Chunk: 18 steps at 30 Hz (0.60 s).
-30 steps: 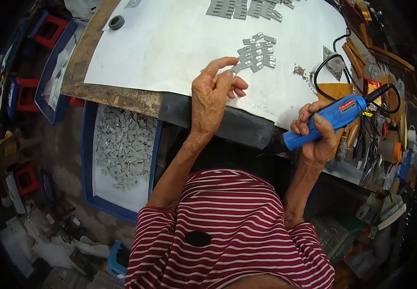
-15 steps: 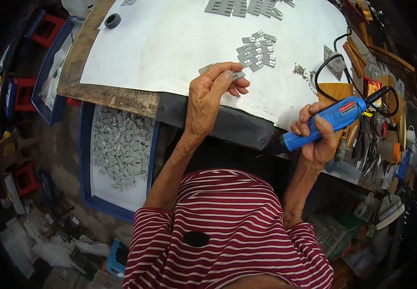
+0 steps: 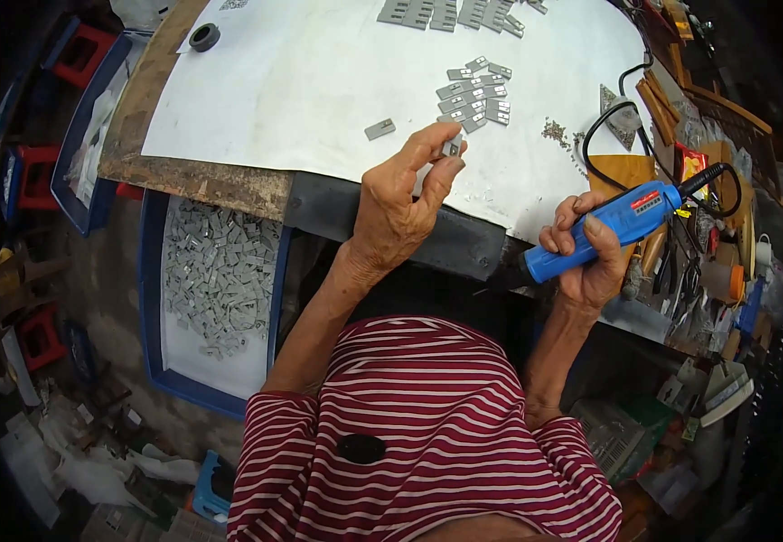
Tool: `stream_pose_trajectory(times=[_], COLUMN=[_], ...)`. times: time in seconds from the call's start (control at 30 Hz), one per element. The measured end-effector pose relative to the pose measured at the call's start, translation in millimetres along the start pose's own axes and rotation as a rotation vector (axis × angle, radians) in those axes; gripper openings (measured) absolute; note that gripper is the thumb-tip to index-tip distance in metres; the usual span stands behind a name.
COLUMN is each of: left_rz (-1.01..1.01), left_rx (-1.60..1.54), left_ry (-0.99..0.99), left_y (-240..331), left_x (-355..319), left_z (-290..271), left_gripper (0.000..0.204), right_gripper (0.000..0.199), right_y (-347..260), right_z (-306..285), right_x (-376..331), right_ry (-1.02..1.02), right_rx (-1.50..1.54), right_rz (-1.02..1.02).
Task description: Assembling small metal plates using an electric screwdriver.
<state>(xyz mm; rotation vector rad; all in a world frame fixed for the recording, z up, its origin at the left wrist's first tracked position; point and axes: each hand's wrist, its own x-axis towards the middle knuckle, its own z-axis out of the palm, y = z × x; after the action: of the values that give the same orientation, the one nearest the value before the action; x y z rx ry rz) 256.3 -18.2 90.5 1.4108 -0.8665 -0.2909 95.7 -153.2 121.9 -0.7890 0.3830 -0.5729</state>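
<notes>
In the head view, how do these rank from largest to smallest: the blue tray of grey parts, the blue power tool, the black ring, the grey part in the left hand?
1. Blue tray
2. Blue power tool
3. Black ring
4. Grey part in the left hand; partly hidden by fingers.

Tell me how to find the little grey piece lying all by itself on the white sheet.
Start at the big white sheet covering the workbench. Left of the neat cluster of grey pieces, above the left hand, lies the lone grey piece. Unlike the others, it has no neighbour touching it.
</notes>
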Motion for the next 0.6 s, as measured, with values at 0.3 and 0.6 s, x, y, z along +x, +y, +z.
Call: stream_pose_trajectory(times=[0.3,0.6], left_rz=[0.117,0.109], left_rx=[0.204,0.349], left_ry=[0.056,0.08], left_y=[-2.1,0.5], left_x=[0.1,0.2], left_z=[4.8,-3.6], left_gripper=[0.029,0.029], right_gripper=[0.02,0.019], right_y=[0.8,-0.1], right_z=[-2.0,-2.1], right_x=[0.6,-1.0], right_ry=[-0.012,-0.003], right_rx=[0.001,0.0], right_rz=[-0.017,-0.018])
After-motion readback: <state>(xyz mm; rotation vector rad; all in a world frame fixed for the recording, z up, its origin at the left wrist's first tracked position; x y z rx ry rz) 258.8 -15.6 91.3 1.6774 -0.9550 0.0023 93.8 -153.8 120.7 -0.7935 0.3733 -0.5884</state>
